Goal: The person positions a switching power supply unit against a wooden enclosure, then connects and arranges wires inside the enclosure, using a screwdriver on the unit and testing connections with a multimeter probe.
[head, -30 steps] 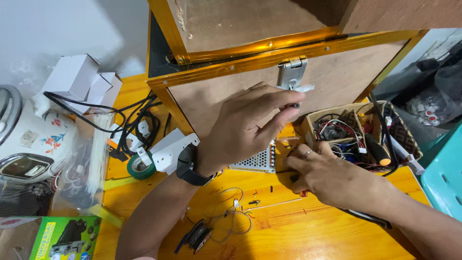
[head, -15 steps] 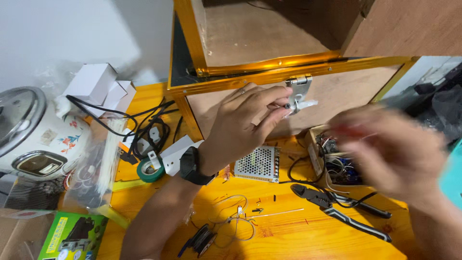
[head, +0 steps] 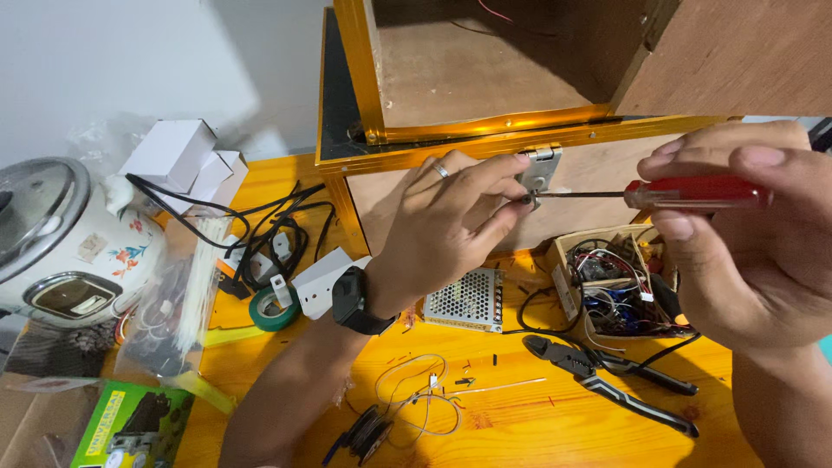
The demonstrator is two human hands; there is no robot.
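Note:
My left hand (head: 455,221), with a black watch on the wrist and a ring on one finger, presses its fingertips against a small metal hinge (head: 539,170) on the front of a wooden box with gold trim (head: 407,152). My right hand (head: 745,251) grips the red handle of a screwdriver (head: 693,192). Its thin shaft points left, and the tip meets the hinge beside my left fingertips.
On the yellow table (head: 520,416) lie black pliers (head: 607,373), a perforated metal power supply (head: 465,300), a small box of wires (head: 611,282), thin loose wire (head: 416,399), green tape (head: 275,308), black cables (head: 260,234), white boxes (head: 182,156) and a rice cooker (head: 61,238).
My right hand left the small box of wires, rose blurred, and now holds the red screwdriver against the hinge. My left hand stayed on the hinge. The view moved closer.

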